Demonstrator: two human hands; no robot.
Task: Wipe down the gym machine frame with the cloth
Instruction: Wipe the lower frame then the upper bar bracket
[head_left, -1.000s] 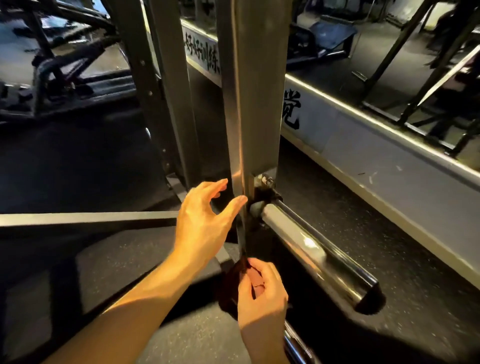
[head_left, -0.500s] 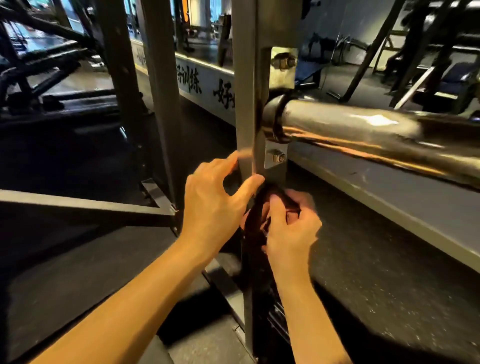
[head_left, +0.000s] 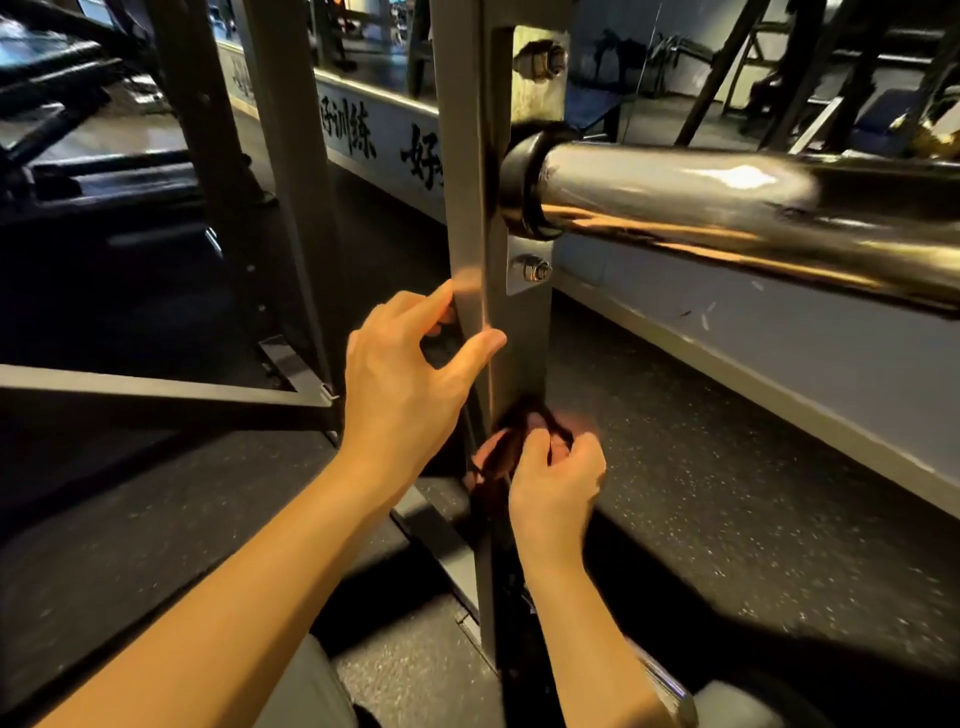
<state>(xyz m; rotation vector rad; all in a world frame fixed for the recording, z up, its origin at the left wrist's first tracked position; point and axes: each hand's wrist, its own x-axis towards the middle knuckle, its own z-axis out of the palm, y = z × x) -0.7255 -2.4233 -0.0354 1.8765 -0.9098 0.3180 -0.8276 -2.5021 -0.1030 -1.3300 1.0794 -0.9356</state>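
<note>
- The right hand (head_left: 556, 483) is pinching the dark cloth (head_left: 511, 441) in a bunch, with its fingers curling round the wad. The grip is closed on the cloth.
- The cloth is sitting between those fingertips and the shaded face of the post (head_left: 522, 343), touching the metal. It is just below the left hand (head_left: 410, 374).
- The left hand is bracing the post just above the cloth, with the thumb pressing on the near edge and the fingers wrapping behind. It is clamping on bare metal, not on the cloth.
- Above the left grip, a bolt (head_left: 535, 270) and the chrome bar (head_left: 727, 202) are projecting to the right. The cloth is touching neither.
- Judged step: the lower post is being wiped. The right fingers are showing blurred.
- Doing it well probably means spreading the wad flatter for wider contact, pressing evenly, and stroking along the post one face at a time.
- The patch under the left grip is going unwiped while that hand is sitting there, so it needs shifting. Near the bolt, the cloth is likely to snag.
</note>
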